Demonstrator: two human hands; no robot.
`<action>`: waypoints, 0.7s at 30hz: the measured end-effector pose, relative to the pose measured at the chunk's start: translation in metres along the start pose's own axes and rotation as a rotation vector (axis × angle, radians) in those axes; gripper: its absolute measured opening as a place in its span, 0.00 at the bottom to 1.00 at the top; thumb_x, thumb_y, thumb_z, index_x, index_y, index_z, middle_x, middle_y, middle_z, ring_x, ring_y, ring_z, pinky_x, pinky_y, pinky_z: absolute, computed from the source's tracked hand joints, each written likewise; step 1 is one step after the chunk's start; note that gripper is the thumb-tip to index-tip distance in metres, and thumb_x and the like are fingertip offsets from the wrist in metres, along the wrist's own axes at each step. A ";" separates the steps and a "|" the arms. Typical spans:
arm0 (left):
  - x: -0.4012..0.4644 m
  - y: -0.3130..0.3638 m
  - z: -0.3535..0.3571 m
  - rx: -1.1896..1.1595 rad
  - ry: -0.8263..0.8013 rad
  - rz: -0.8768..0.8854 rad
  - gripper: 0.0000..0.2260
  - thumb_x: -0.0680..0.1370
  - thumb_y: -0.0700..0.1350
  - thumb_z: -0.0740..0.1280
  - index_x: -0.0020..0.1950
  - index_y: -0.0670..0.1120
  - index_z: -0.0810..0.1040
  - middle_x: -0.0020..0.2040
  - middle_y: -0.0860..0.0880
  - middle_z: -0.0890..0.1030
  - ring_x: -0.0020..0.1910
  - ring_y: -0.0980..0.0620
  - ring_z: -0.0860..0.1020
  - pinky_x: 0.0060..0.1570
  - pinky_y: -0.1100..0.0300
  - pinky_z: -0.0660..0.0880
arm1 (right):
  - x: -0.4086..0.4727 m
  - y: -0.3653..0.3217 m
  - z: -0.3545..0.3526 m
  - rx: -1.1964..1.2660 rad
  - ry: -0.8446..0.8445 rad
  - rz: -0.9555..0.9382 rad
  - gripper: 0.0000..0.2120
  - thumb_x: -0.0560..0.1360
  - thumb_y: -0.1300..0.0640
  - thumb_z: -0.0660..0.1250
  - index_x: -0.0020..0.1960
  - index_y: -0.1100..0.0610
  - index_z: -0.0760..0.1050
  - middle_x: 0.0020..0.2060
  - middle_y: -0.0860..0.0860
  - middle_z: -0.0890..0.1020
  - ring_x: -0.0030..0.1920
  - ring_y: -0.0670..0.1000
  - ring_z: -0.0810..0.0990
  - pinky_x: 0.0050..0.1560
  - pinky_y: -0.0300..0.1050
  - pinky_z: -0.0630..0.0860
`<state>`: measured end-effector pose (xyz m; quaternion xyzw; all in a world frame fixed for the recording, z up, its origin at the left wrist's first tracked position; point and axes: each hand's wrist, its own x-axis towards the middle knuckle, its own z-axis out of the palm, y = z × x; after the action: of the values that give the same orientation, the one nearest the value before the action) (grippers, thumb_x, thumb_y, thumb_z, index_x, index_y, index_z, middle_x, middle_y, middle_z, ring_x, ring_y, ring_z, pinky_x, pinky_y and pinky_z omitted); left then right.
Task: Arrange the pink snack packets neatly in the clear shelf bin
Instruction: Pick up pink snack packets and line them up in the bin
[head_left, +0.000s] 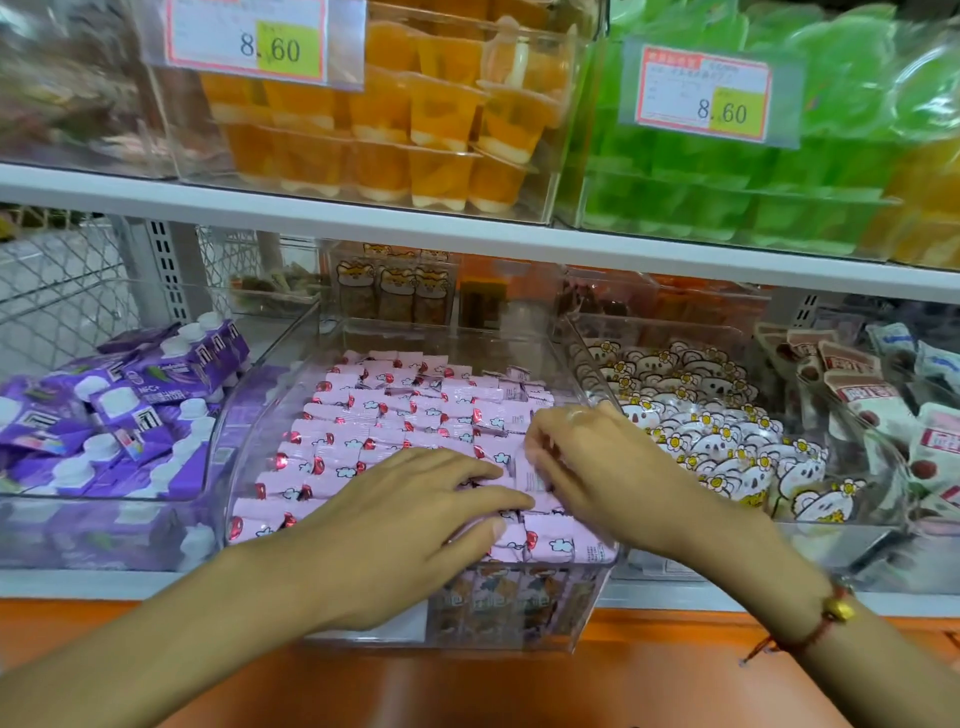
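Note:
Several pink snack packets (395, 415) with red and white print lie in rows inside the clear shelf bin (244, 452) at the middle of the lower shelf. My left hand (415, 509) rests flat on the packets at the bin's front, fingers spread and pointing right. My right hand (587, 457) is over the front right of the bin, its fingers pinched on one pink packet (532, 475) turned with its pale printed back showing. The packets under both hands are hidden.
Purple drink pouches (119, 415) fill the bin on the left. White bear-print packets (717, 431) fill the bin on the right, with more packets (883, 395) beyond. The shelf above carries orange jelly cups (415, 119) and green jelly cups (727, 182). An orange ledge (467, 686) runs below.

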<state>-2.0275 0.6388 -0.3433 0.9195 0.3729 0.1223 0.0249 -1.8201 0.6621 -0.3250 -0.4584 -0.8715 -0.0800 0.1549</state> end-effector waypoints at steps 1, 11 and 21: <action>0.000 -0.003 0.002 0.000 0.032 -0.001 0.19 0.81 0.59 0.44 0.72 0.67 0.56 0.71 0.62 0.61 0.67 0.64 0.55 0.64 0.68 0.50 | 0.000 0.001 0.001 0.060 0.037 0.026 0.06 0.80 0.54 0.56 0.46 0.53 0.68 0.38 0.49 0.78 0.39 0.53 0.75 0.42 0.48 0.66; -0.002 -0.003 0.007 -0.034 0.056 0.009 0.19 0.81 0.60 0.45 0.72 0.68 0.57 0.73 0.63 0.59 0.70 0.65 0.53 0.62 0.72 0.47 | 0.000 0.001 -0.019 0.409 0.840 0.259 0.03 0.80 0.59 0.58 0.48 0.54 0.69 0.38 0.43 0.75 0.36 0.40 0.72 0.36 0.33 0.68; 0.001 0.016 -0.006 -0.649 0.435 -0.267 0.24 0.63 0.69 0.66 0.57 0.67 0.65 0.52 0.66 0.75 0.45 0.64 0.76 0.38 0.66 0.74 | -0.004 -0.023 -0.019 0.978 0.669 0.593 0.08 0.81 0.58 0.57 0.45 0.56 0.72 0.36 0.51 0.78 0.39 0.50 0.77 0.52 0.56 0.77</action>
<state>-2.0176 0.6274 -0.3354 0.7602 0.4276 0.4206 0.2497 -1.8329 0.6407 -0.3088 -0.5062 -0.5491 0.2328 0.6230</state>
